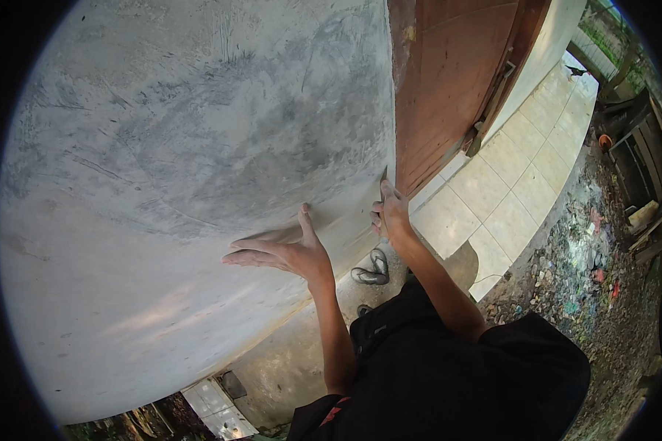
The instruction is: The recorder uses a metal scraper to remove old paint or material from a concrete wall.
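Note:
A grey plastered wall [198, 165] with darker trowel marks and scratches fills the left and middle of the view. My left hand [287, 251] is at the wall's surface, fingers spread and pointing left, with nothing in it; whether it touches the wall I cannot tell. Dusty fingers of my right hand [391, 212] are closed around a thin scraper-like blade [385, 175], whose dark tip points up along the wall's edge beside the brown door frame [405, 105]. Most of that tool is hidden by the hand.
Beyond the frame is a brown wooden door [458, 71] with a metal handle. Cream floor tiles [507, 182] form a raised porch at right. Grey flip-flops [372, 268] lie on the concrete floor by the wall's foot. Rubble and wooden boards [648, 149] lie farther right.

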Action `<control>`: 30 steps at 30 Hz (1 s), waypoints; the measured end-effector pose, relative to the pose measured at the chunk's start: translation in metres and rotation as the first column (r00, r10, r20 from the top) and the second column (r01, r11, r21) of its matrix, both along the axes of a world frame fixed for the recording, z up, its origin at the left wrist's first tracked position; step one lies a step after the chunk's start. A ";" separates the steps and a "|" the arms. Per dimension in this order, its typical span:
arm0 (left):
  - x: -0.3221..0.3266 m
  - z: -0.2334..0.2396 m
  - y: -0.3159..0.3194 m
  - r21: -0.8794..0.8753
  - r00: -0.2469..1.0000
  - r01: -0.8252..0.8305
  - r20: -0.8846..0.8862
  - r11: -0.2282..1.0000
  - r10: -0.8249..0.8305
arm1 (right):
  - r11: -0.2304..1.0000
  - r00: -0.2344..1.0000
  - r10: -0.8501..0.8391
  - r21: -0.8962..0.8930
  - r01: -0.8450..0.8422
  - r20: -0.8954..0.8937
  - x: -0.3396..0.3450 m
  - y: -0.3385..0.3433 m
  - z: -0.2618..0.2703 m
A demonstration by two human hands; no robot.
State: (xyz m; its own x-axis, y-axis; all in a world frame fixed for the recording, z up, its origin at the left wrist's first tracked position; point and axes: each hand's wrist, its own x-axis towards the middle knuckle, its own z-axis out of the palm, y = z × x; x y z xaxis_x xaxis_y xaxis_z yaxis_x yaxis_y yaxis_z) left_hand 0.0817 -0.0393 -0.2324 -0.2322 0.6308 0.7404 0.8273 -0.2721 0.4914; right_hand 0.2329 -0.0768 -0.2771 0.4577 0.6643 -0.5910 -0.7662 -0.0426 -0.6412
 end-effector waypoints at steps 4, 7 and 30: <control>0.004 -0.005 -0.001 -0.012 0.997 -0.017 -0.075 1.000 0.016 | 0.998 0.995 0.057 -0.015 -0.058 -0.078 -0.017 -0.006 0.023; 0.008 -0.002 -0.001 -0.006 0.998 -0.002 -0.067 1.000 0.001 | 1.000 0.989 0.005 0.013 -0.003 -0.149 -0.023 -0.002 0.025; 0.027 -0.009 -0.006 -0.035 1.000 -0.006 -0.029 0.999 0.005 | 0.998 0.996 0.046 0.056 -0.042 -0.074 0.013 -0.007 0.046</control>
